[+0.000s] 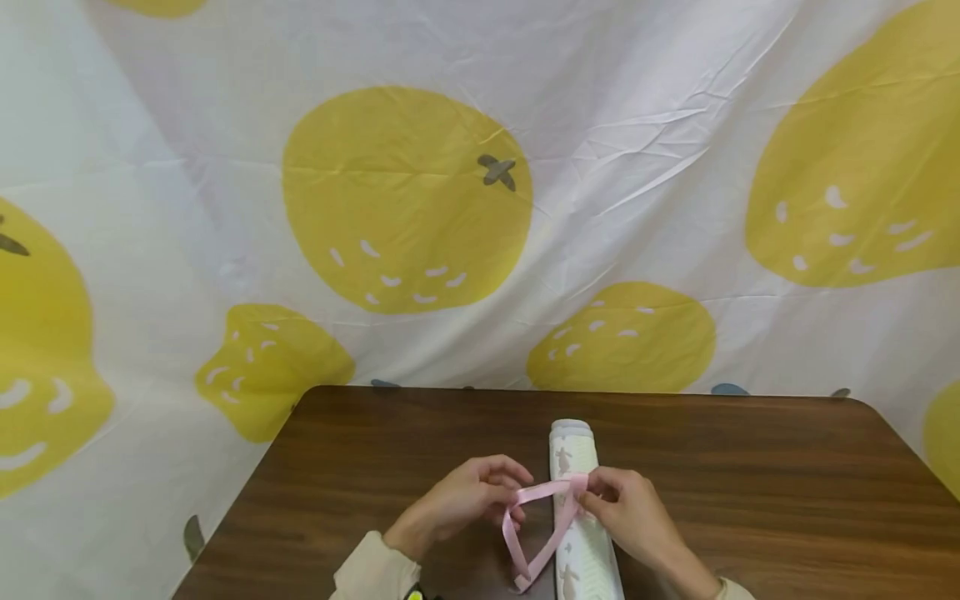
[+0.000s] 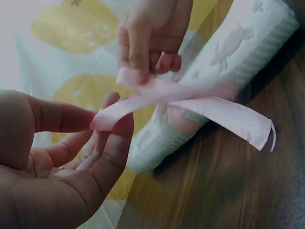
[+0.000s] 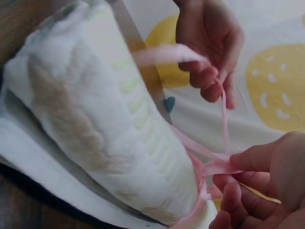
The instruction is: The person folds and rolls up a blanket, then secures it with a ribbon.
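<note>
A rolled white cloth (image 1: 588, 558) with brown animal figures lies lengthwise on the table, looking thick and soft like a towel or small blanket. Pink ribbon (image 3: 190, 148) runs round the roll and crosses over itself on top. My left hand (image 1: 472, 500), left of the roll, pinches a stretch of the ribbon between thumb and fingers. Over the roll, my right hand (image 1: 633, 512) pinches the ribbon near the crossing. A loose ribbon end (image 2: 252, 126) with a frayed thread sticks out in the left wrist view. The roll's underside is hidden.
The dark wooden table (image 1: 750, 483) extends on both sides of the roll. Behind it hangs a white cloth (image 1: 637, 167) printed with yellow lemons, close to the table's far edge.
</note>
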Motion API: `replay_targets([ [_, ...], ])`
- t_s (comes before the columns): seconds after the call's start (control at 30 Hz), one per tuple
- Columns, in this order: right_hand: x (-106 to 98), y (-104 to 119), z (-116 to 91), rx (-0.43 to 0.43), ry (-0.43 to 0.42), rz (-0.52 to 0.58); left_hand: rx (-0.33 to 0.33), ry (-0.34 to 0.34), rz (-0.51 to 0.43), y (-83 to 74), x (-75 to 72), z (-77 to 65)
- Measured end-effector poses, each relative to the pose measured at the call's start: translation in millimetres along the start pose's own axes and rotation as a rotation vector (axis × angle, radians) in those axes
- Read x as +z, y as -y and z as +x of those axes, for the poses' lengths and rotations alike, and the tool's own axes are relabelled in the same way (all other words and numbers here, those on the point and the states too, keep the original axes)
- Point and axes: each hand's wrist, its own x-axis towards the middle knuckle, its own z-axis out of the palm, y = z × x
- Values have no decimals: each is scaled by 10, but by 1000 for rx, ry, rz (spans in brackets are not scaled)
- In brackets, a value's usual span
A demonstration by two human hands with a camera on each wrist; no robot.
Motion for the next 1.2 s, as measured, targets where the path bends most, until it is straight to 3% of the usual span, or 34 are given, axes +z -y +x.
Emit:
replay_targets([
  [0.13, -36, 1, 40, -19, 25, 0, 9, 81, -35, -18, 109, -30],
  [0.4, -87, 29, 122, -10, 81, -15, 64, 182, 16, -5, 415, -15],
  [0.7, -144, 17, 187, 5, 142, -24, 154, 142, 115, 70, 723, 95],
  [0.8, -158, 8, 203, -1, 168, -18, 164, 162, 125, 67, 794, 113],
  [0.97, -186, -10, 219, -4, 235, 34, 175, 227, 167, 37, 888, 134],
  [1.2, -211, -60, 234, -5, 309, 82, 161, 379, 196, 24, 945, 83],
])
